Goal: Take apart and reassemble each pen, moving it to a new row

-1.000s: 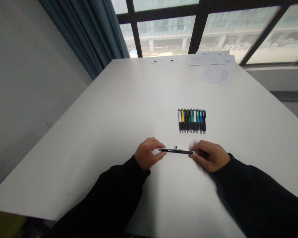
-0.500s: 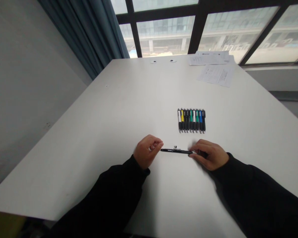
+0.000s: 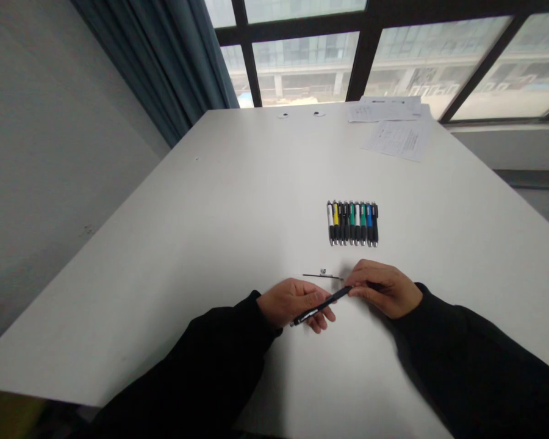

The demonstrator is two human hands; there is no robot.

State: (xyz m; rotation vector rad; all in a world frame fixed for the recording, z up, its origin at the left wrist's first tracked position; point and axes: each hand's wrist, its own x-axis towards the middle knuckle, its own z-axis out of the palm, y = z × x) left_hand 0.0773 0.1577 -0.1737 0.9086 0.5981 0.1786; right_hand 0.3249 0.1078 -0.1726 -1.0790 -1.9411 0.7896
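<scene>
Both hands hold one black pen (image 3: pixel 322 304) just above the white table (image 3: pixel 219 207). My left hand (image 3: pixel 293 303) lies palm up with its fingers curled round the pen's lower end. My right hand (image 3: pixel 384 288) pinches the pen's upper end. A thin dark refill (image 3: pixel 321 276) and a tiny silver part (image 3: pixel 322 271) lie on the table just beyond the pen. Farther back, a neat row of several pens (image 3: pixel 352 223) with white, yellow, black, green and blue barrels lies side by side.
Printed sheets of paper (image 3: pixel 396 137) lie at the table's far right, near the window. Two small round marks (image 3: pixel 301 114) sit at the far edge. A dark blue curtain (image 3: pixel 174 67) hangs at the left.
The thin refill now lies alone on the table. My left hand has turned palm up and moved nearer, and both hands now hold the pen tilted between them.
</scene>
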